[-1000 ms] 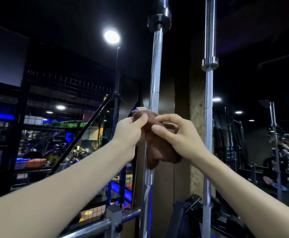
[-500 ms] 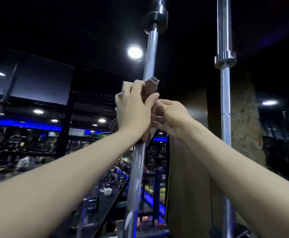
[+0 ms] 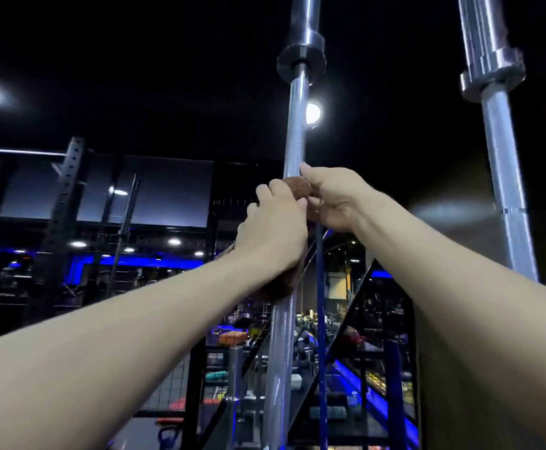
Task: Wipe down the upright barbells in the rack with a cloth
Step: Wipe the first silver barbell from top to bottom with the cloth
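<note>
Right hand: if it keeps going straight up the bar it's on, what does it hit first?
Likely the dark collar at the top of the knurled barbell; the shaft between it and the right hand looks bare.

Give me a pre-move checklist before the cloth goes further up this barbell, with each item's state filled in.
1. Brown cloth wrapped on the near barbell shaft: ok, it shows above and below the hands.
2. Left hand grips the cloth: ok, fingers curled over it.
3. Right hand holds the cloth at the shaft: ok, though the exact finger contact is partly hidden.
4. Bare shaft left above the hands: ok, it runs up to the dark collar.
5. Second barbell clear of the arms: ok, it stands apart to the right.
6. Bar seated firmly in its rack: cannot tell, base out of view.
</note>
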{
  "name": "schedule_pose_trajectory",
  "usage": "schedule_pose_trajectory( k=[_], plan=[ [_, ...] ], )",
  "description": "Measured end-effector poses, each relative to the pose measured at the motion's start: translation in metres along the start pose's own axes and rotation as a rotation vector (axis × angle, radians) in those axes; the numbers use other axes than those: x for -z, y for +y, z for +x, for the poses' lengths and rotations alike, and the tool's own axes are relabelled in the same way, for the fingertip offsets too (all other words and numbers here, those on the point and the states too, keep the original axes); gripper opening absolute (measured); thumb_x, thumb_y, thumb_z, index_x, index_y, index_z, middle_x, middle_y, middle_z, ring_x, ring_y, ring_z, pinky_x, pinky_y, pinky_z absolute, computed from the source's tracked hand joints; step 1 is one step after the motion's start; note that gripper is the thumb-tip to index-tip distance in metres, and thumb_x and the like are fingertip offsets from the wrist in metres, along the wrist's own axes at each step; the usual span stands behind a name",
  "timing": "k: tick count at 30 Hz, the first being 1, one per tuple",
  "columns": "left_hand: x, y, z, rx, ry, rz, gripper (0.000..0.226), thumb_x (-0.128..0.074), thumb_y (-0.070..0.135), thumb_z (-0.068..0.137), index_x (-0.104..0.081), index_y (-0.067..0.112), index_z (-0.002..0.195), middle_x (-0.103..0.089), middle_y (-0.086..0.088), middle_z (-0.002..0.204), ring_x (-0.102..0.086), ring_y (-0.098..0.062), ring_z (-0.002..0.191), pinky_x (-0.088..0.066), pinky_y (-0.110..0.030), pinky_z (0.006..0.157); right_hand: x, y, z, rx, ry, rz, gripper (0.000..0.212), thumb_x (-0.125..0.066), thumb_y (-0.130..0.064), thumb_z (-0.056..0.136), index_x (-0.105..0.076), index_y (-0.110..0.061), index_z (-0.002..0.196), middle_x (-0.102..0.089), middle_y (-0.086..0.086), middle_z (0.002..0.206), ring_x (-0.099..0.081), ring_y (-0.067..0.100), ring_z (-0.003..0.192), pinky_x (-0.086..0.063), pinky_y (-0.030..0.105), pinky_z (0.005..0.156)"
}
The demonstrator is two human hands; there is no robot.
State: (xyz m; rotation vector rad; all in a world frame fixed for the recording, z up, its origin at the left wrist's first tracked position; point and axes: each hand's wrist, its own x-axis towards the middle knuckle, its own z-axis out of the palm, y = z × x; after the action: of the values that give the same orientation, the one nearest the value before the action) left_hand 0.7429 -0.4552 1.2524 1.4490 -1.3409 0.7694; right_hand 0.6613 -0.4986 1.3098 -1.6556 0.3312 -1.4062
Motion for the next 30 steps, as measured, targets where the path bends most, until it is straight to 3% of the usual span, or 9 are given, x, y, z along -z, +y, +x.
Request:
schedule_pose_trajectory(
  k=[4,9,12,16,21,24,30],
  plan=[
    [-0.010,-0.009,-0.001,0.024,0.060,0.109,0.044,-0.032,0.041,0.100,-0.033,0.004,0.123,-0.038,-0.015,0.125,-0.048,-0.037,0.112,-0.042,-0.044,0.082,0.002,0.008,0.011,0.015,-0.081,-0.027,0.015,-0.058,-0.018,0.095,-0.064,-0.011,0.084,-0.062,0.002,0.068,-0.060,0.012,0.051,-0.049,0.020,0.048],
    [-0.015,-0.034,-0.046,-0.027,0.010,0.303,0.045,-0.032,0.040,0.100,-0.032,0.001,0.123,-0.034,-0.016,0.126,-0.049,-0.037,0.109,-0.039,-0.039,0.072,-0.016,0.015,0.014,0.028,-0.022,-0.026,0.005,-0.063,-0.014,0.091,-0.064,-0.010,0.088,-0.058,0.005,0.076,-0.056,0.016,0.060,-0.047,0.020,0.043],
    [-0.008,-0.033,-0.023,0.017,-0.020,0.216,0.043,-0.032,0.041,0.100,-0.033,0.003,0.121,-0.036,-0.016,0.124,-0.049,-0.039,0.109,-0.035,-0.042,0.073,-0.020,0.018,0.017,0.031,-0.006,-0.056,0.013,-0.063,-0.012,0.091,-0.063,-0.009,0.078,-0.057,0.005,0.068,-0.055,0.014,0.054,-0.047,0.022,0.046],
    [-0.002,-0.025,0.030,0.040,0.065,0.128,0.043,-0.034,0.040,0.100,-0.035,0.003,0.123,-0.038,-0.016,0.126,-0.048,-0.041,0.113,-0.039,-0.047,0.083,-0.022,0.018,0.030,-0.015,-0.027,0.046,0.010,-0.069,-0.007,0.085,-0.066,-0.006,0.075,-0.062,0.004,0.057,-0.058,0.014,0.047,-0.050,0.023,0.044],
    [-0.018,-0.039,-0.017,0.017,0.080,0.246,0.041,-0.032,0.041,0.100,-0.034,0.005,0.119,-0.038,-0.013,0.122,-0.054,-0.036,0.105,-0.033,-0.037,0.066,-0.018,0.026,0.034,-0.080,-0.054,0.086,0.015,-0.067,-0.020,0.089,-0.061,-0.010,0.079,-0.060,0.003,0.071,-0.058,0.015,0.058,-0.053,0.025,0.048],
    [-0.021,-0.047,-0.059,0.006,0.003,0.379,0.040,-0.028,0.043,0.099,-0.033,0.008,0.119,-0.038,-0.010,0.120,-0.054,-0.030,0.102,-0.034,-0.033,0.061,-0.019,0.027,0.032,-0.073,-0.035,0.083,0.014,-0.068,-0.022,0.088,-0.060,-0.012,0.081,-0.059,0.002,0.074,-0.059,0.016,0.062,-0.058,0.032,0.064],
    [-0.009,-0.035,0.001,0.050,0.069,0.189,0.040,-0.031,0.043,0.100,-0.035,0.008,0.118,-0.040,-0.012,0.122,-0.053,-0.038,0.108,-0.030,-0.040,0.069,-0.020,0.031,0.032,-0.068,-0.053,0.127,0.008,-0.068,-0.016,0.088,-0.064,-0.012,0.083,-0.065,0.002,0.068,-0.063,0.013,0.055,-0.052,0.023,0.050]
  ],
)
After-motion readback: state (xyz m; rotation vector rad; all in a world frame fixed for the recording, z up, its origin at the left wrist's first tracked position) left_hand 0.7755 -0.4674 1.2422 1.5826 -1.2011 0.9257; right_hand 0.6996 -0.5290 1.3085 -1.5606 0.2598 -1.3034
